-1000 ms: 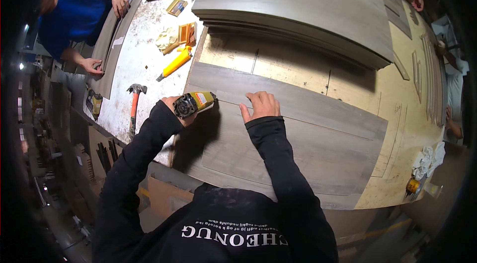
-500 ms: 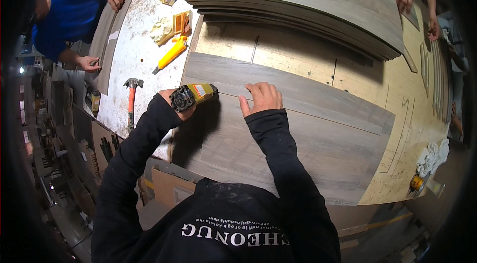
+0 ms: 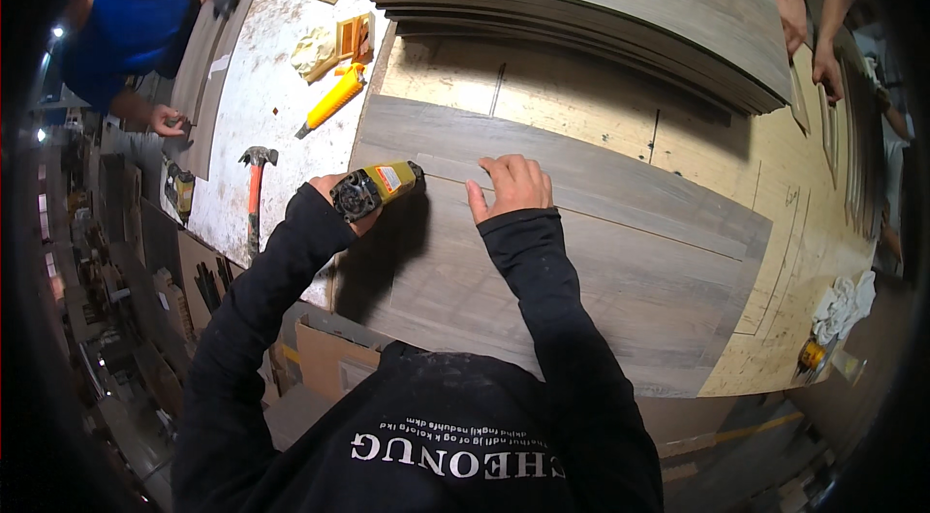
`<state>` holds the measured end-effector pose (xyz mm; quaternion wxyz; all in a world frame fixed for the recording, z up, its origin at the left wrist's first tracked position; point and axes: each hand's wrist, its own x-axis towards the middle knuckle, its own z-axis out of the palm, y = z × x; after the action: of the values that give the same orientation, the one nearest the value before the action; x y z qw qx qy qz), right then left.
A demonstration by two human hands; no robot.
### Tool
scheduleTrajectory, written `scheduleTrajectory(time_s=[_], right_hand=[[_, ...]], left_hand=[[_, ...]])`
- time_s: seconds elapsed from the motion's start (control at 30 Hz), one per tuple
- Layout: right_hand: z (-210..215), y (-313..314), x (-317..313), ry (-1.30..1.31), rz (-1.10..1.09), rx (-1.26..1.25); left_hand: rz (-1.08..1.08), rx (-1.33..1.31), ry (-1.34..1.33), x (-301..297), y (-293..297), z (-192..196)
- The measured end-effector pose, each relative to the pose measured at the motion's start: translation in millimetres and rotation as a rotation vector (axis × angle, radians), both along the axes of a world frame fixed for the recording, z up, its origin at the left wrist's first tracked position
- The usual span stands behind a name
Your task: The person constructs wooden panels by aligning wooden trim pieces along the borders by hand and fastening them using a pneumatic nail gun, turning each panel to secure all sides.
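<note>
A wide plywood surface carried grey wood-grain panels, with a paint-spattered white strip along its far left side. The left hand had its fingers clenched around a yellow power tool, its nose resting on the grey panel near that panel's left edge. The right hand lay just right of the tool, fingers released and spread flat on the panel. A hammer lay left of the fingers, and a panel stack lay beyond them.

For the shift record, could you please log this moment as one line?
left hand: holds yellow power tool | right hand: flat on grey panel | hammer: idle on bench
</note>
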<state>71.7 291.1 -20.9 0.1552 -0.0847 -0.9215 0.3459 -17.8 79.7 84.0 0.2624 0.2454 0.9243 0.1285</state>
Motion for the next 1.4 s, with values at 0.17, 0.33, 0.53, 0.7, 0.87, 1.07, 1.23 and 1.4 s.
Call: scheduleTrajectory(time_s=[0.17,0.33,0.53,0.7,0.87,1.07,1.23,1.4], right_hand=[[-2.7,1.1,1.2,0.013,-0.016,0.007],[-0.8,-0.5,1.3,0.031,-0.003,-0.013],[-2.0,0.3,1.9,0.015,-0.012,-0.005],[-1.7,1.2,0.8,0.02,-0.012,-0.012],[-1.0,1.5,0.6,0.005,-0.002,-0.017],[-2.8,-1.1,1.6,0.06,0.001,-0.003],[-0.4,-2.4,3.6,-0.007,-0.002,0.03],[11.5,-1.6,15.5,0.078,0.049,0.115]], left_hand=[[0.078,0.15,0.036,5.6,-3.4,-8.8],[0.174,0.22,-0.039,3.6,-0.8,-6.1],[0.176,0.149,-0.054,-6.6,-2.0,-20.4],[0.167,0.152,-0.036,-5.2,2.0,-15.7],[0.132,0.167,-0.023,-5.8,0.2,-18.5],[0.207,0.202,-0.09,-0.9,1.7,-6.2],[0.02,0.284,0.146,49.8,-43.1,24.1],[0.32,0.271,-0.143,101.2,-74.8,26.7]])
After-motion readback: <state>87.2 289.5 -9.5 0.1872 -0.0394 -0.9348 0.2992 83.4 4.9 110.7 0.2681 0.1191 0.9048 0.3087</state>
